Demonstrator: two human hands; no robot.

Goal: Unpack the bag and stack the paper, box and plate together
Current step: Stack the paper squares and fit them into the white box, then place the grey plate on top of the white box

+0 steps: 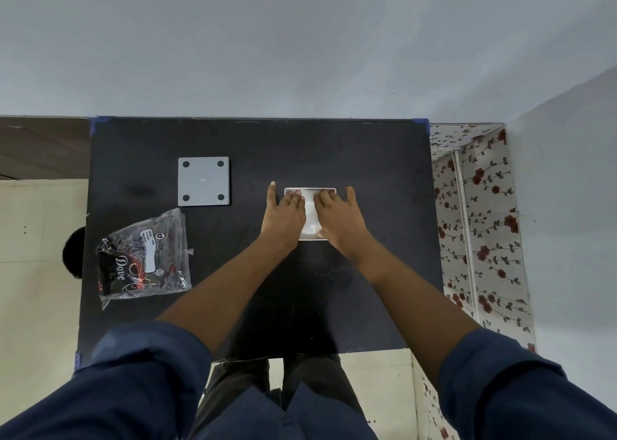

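Observation:
A white square plate lies on the black table, right of centre. Both hands rest flat on top of it, fingers spread: my left hand covers its left half and my right hand its right half. A grey square box with dark dots at its corners lies flat at the back left. In front of it sits a clear plastic bag with a black "Dove" printed item inside. No loose paper shows; I cannot tell whether it is under my hands.
The table's back edge meets a pale wall. A floral-patterned surface borders the right side. A dark round object sticks out past the table's left edge. My legs stand at the front edge.

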